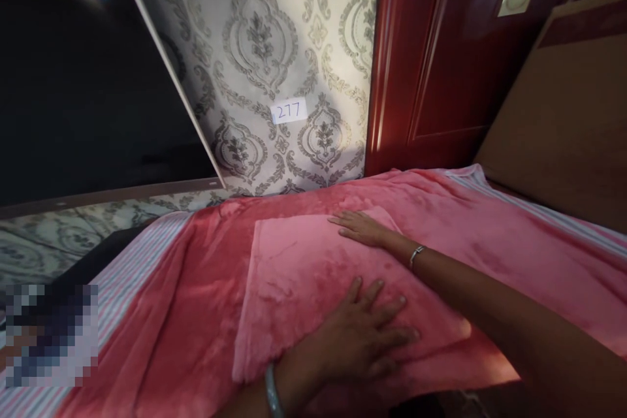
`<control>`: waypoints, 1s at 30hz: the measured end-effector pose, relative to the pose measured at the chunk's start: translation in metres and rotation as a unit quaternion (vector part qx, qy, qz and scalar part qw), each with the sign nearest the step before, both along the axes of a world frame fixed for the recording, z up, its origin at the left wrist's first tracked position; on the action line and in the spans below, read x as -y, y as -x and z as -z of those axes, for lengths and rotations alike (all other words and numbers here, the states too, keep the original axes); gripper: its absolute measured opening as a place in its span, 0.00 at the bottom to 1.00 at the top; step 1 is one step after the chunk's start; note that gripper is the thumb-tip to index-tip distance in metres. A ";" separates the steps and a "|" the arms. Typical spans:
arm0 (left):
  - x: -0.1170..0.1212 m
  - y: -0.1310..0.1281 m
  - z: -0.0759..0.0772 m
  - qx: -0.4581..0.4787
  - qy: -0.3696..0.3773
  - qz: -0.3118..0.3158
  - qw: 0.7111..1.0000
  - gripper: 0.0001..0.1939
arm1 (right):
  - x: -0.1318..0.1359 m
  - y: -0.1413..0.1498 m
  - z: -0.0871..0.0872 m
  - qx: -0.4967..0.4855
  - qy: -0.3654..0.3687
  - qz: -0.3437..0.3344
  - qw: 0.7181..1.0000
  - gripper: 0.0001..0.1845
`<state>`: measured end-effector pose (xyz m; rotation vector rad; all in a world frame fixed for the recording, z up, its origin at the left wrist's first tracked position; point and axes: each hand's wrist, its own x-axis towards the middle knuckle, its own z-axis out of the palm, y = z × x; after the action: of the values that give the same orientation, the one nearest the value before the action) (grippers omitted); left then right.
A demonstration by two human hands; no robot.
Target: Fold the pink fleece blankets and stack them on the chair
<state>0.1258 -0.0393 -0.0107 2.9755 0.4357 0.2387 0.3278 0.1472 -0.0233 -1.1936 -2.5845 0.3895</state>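
Note:
A folded pink fleece cloth (289, 261) lies flat in a rough square on a larger pink plush blanket (196, 313). My left hand (360, 333), with a bangle at its wrist, rests on the near part of the fold, fingers spread wide. Farther back, my right hand (365, 228) lies flat on the cloth near its far edge, fingers stretched out to the left. A thin bracelet (416, 256) circles the right wrist. Neither hand grips anything. Beneath my arms, parts of the cloth are hidden.
Striped borders (132, 268) edge the blanket on both sides. A large dark screen (93, 85) stands at the left. Behind are patterned wallpaper (259, 32) with a paper label (289, 111) reading 277 and a red wood panel (431, 59). A brown board (568, 104) leans at the right.

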 end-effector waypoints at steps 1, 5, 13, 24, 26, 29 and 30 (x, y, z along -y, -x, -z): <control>0.001 0.001 -0.003 0.002 0.004 0.000 1.000 0.28 | 0.001 0.002 -0.004 0.010 0.003 0.008 1.000 0.34; 0.015 0.019 -0.012 0.021 0.026 -0.047 0.998 0.32 | 0.016 0.021 -0.021 0.039 -0.023 0.037 0.998 0.33; 0.039 0.056 0.031 0.016 0.019 -0.186 0.982 0.43 | 0.034 0.072 -0.024 0.063 0.007 -0.077 0.995 0.33; 0.042 0.050 0.040 0.027 -0.008 -0.207 0.978 0.45 | -0.012 0.081 0.002 0.035 0.028 -0.020 0.999 0.36; 0.043 0.050 0.039 0.036 -0.009 -0.210 0.977 0.42 | -0.014 0.080 0.006 0.032 0.018 -0.022 0.999 0.36; 0.046 0.050 0.036 0.052 -0.014 -0.211 0.976 0.38 | -0.013 0.079 0.006 0.042 0.022 -0.018 0.999 0.36; 0.047 0.051 0.033 0.054 -0.016 -0.208 0.977 0.37 | -0.012 0.080 0.004 0.050 0.027 -0.009 0.998 0.36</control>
<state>0.0744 -0.0862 -0.0438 2.8493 1.0459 0.4481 0.2474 0.1594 -0.0268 -1.2378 -2.6877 0.4172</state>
